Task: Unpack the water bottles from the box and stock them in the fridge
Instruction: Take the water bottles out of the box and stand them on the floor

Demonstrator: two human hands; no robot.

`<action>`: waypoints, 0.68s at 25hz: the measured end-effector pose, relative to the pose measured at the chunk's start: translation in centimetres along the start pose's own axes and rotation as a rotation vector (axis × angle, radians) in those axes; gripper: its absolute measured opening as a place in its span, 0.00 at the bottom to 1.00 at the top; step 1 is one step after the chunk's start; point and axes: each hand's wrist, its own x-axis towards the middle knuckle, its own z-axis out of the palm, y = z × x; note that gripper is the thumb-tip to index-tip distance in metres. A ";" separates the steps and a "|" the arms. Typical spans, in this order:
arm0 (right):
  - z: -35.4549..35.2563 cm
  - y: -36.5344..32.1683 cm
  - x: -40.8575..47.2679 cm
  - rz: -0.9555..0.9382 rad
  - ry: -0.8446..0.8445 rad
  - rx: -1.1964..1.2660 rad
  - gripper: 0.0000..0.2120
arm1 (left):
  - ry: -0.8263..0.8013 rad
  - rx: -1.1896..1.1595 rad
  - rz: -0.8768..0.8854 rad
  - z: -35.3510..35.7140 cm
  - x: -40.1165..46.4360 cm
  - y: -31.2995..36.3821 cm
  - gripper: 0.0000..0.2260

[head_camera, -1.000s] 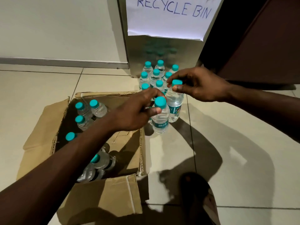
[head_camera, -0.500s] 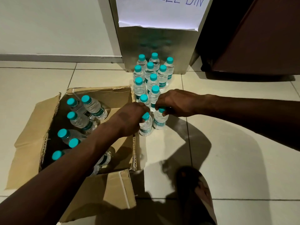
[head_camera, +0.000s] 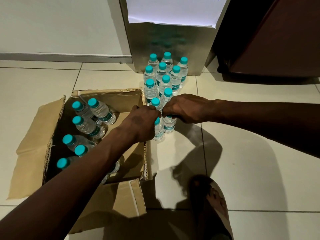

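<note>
An open cardboard box (head_camera: 32, 149) lies on the tiled floor at the left, with several teal-capped water bottles (head_camera: 94, 111) lying inside. Several more bottles (head_camera: 162, 73) stand upright in rows on the floor in front of a steel bin. My left hand (head_camera: 140, 123) grips the top of a bottle (head_camera: 158, 132) standing at the front of the rows. My right hand (head_camera: 185, 108) grips the cap of the bottle (head_camera: 168, 126) right beside it. Both bottles rest on the floor, touching each other.
The steel bin (head_camera: 166, 40) with a white paper sign (head_camera: 173, 11) stands against the wall behind the rows. A dark brown cabinet (head_camera: 277, 35) is at the right. My foot in a sandal (head_camera: 213, 203) is at the bottom.
Both hands have lowered their bottles from above the rows down onto the floor at the front of the group. The view has tilted downward.
</note>
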 end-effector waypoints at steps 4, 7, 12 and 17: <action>-0.7 -0.1 -0.5 0.025 0.019 -0.024 0.18 | 0.040 -0.081 0.007 0.1 -0.5 -0.1 0.23; -2.0 -0.4 -0.4 0.064 0.124 -0.020 0.16 | 0.130 -0.200 0.014 -0.8 -2.0 -1.4 0.22; -3.0 -2.6 1.3 0.036 0.347 0.148 0.10 | 0.131 -0.216 -0.085 -2.8 -7.5 -5.6 0.19; -1.3 -7.9 4.1 -0.173 0.237 0.153 0.09 | -0.252 -0.104 -0.301 -2.2 -11.5 -9.7 0.19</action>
